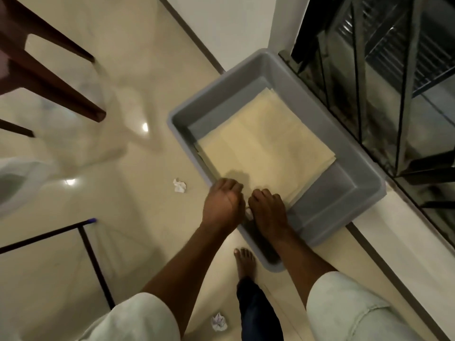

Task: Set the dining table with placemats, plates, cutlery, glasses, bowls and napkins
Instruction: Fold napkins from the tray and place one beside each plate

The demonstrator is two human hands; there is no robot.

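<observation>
Reaching down into the grey bin (364, 193), left hand (221, 201) & right hand (267, 207) were curled close together at the 6 o'clock edge of the placemats (266, 143), prob. pinching it. Mats looked light, thin, floppy; best taken w/ both hands at the edge.

From my feed I can see two bare forearms coming out of loose, pale off-white fabric sleeves (133, 318) that are pushed or rolled up to around the elbow, the right one (349, 308) showing a stitched seam near the cuff. No watch, rings or bands on the left hand (221, 203) or the right hand (267, 209). Lower down there's a dark navy trouser leg (258, 313) and a bare foot (245, 260), no shoe or sock.
</observation>
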